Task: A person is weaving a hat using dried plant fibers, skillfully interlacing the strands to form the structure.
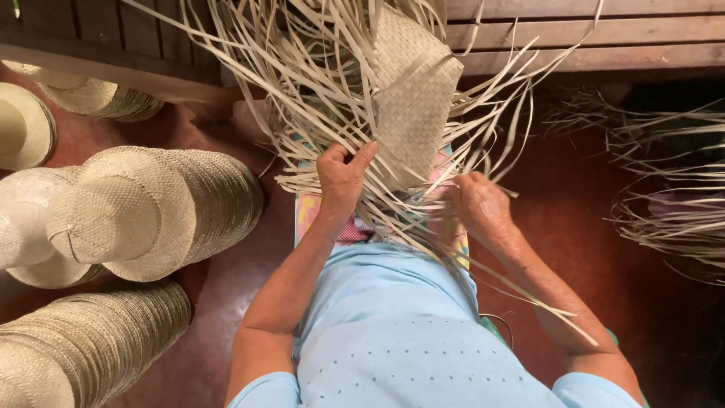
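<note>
A half-woven straw piece with a pale plaited panel stands tilted in front of me, long loose strips fanning out from its edges. My left hand pinches the strips at the panel's lower left edge, thumb and forefinger closed on them. My right hand grips strips at the lower right, fingers curled under the weave. The work rests over my lap, on a colourful patterned cloth. I wear a light blue top.
Stacks of finished woven straw hats lie on the left, with another stack at the bottom left and more at the top left. A bundle of loose straw lies on the red-brown floor at the right. Wooden planks run behind.
</note>
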